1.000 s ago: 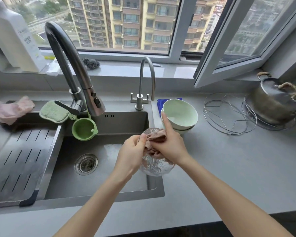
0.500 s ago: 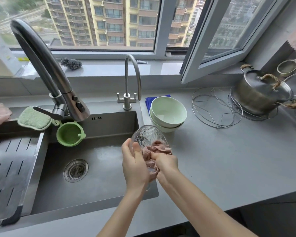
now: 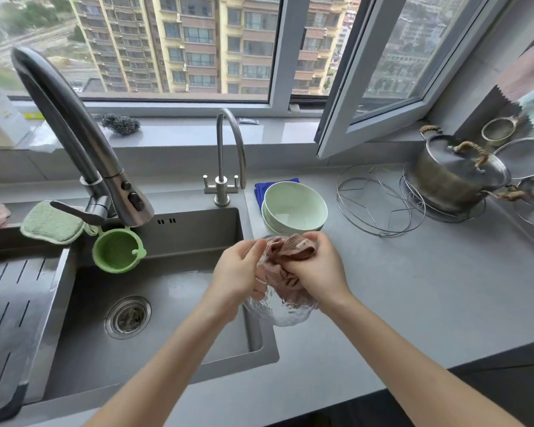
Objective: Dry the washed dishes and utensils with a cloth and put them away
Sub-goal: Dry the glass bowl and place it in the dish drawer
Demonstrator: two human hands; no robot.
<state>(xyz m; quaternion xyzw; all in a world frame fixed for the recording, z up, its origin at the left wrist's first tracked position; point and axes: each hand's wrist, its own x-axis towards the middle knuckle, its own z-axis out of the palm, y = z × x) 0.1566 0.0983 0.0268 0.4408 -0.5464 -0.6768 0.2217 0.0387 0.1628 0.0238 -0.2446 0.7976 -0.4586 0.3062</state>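
Note:
A clear textured glass bowl [image 3: 282, 312] is held over the right edge of the sink. My left hand [image 3: 236, 275] grips its left rim. My right hand [image 3: 316, 272] clutches a pink waffle cloth [image 3: 285, 257] bunched against the bowl; most of the bowl is hidden by the cloth and both hands. Just behind them, two stacked pale green bowls [image 3: 295, 208] stand on the grey counter [image 3: 413, 288], partly on a blue cloth [image 3: 261, 189].
The steel sink [image 3: 154, 303] with a drain lies left, a tall faucet [image 3: 74, 134] and a small tap [image 3: 225, 167] behind it. A green strainer cup [image 3: 117, 249] hangs by a green sponge [image 3: 51, 223]. Wire racks [image 3: 379, 201] and a lidded pot [image 3: 457, 174] stand at right.
The bowl has turned between my hands, and the cloth with my right hand has shifted from the bowl's near side to its top rim. The camera view has swung slightly.

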